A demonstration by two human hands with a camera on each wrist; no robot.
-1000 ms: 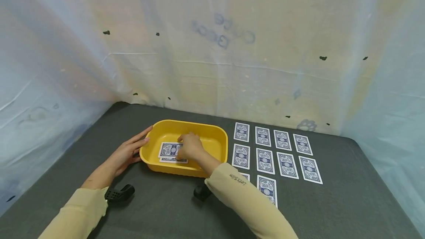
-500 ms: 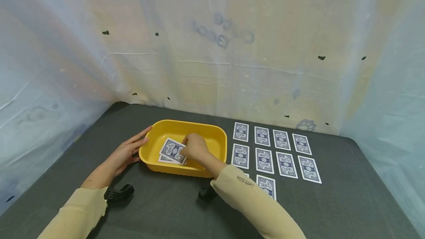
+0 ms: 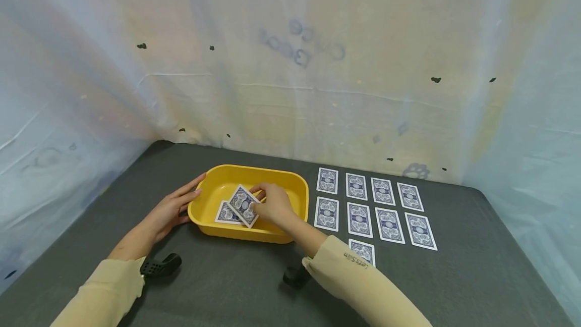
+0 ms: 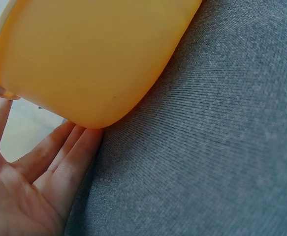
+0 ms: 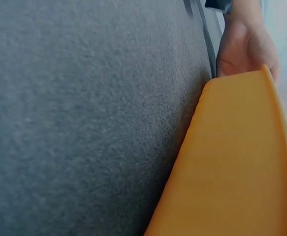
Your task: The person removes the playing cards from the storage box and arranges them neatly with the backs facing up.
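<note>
A yellow plastic bin stands on the dark table, left of the middle in the head view. Inside it, my right hand pinches a blue-backed playing card by its right edge, tilted over another playing card on the bin floor. My left hand rests against the bin's left end. The left wrist view shows that hand's extended fingers touching the outer wall, with one fingertip up at the rim. In the right wrist view the bin wall hides my right hand.
Right of the bin, several playing cards lie face down in rows on the dark table. A pale hanging sheet encloses the back and sides. A black strap device is on the left wrist, another on the right.
My right hand has picked up the upper card, turned it to a slant and drawn it slightly right, baring more of the card below. The left hand has stayed put.
</note>
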